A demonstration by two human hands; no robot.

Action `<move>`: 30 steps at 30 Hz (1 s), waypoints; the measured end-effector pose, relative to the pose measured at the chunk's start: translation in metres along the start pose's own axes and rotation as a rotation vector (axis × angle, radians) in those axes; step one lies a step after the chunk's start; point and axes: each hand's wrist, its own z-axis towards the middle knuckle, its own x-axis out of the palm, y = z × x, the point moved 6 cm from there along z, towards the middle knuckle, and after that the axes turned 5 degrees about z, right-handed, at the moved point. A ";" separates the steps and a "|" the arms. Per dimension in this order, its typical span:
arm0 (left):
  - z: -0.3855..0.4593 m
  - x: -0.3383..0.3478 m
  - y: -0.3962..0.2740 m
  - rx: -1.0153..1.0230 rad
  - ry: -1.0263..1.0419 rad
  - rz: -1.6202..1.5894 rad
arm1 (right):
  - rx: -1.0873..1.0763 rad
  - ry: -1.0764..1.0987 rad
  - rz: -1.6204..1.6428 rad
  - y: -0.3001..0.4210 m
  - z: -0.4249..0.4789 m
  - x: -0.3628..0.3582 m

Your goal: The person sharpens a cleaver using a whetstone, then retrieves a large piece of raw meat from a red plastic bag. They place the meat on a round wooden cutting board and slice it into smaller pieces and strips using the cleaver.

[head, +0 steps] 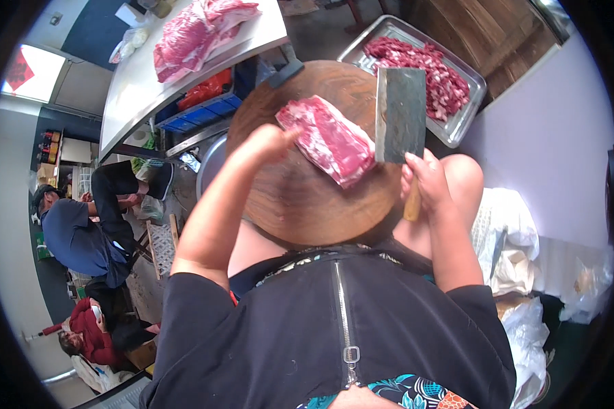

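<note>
A slab of raw meat with streaks of fat [332, 143] lies on a round wooden chopping block [286, 209] between my knees. My left hand [279, 140] is at the meat's upper left end, fingers touching it; whether they grip it is hard to tell. My right hand [425, 176] is closed around the wooden handle of a cleaver [401, 115], whose broad blade points away from me over the block's right edge. Beyond the blade, a metal tray [458, 135] holds chopped raw meat [427, 66], partly hidden by the cleaver.
A white-topped table [128, 97] at upper left bears a large piece of raw meat [194, 36]. Below it stands a blue crate [199, 115] with a red bag. Two seated people are at far left. A dark block-shaped object [285, 74] touches the chopping block's far rim.
</note>
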 end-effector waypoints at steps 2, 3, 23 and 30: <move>-0.013 0.061 -0.011 -0.062 0.075 -0.224 | -0.045 -0.015 0.032 0.000 0.001 -0.009; -0.029 0.075 -0.025 -0.019 0.032 -0.439 | -0.061 -0.030 0.031 0.002 0.000 -0.013; -0.025 0.106 -0.095 0.027 -0.015 -1.743 | -0.090 -0.004 0.065 0.009 -0.001 -0.031; -0.067 0.001 -0.103 0.599 0.034 -1.891 | -0.074 0.013 0.018 0.010 -0.005 -0.036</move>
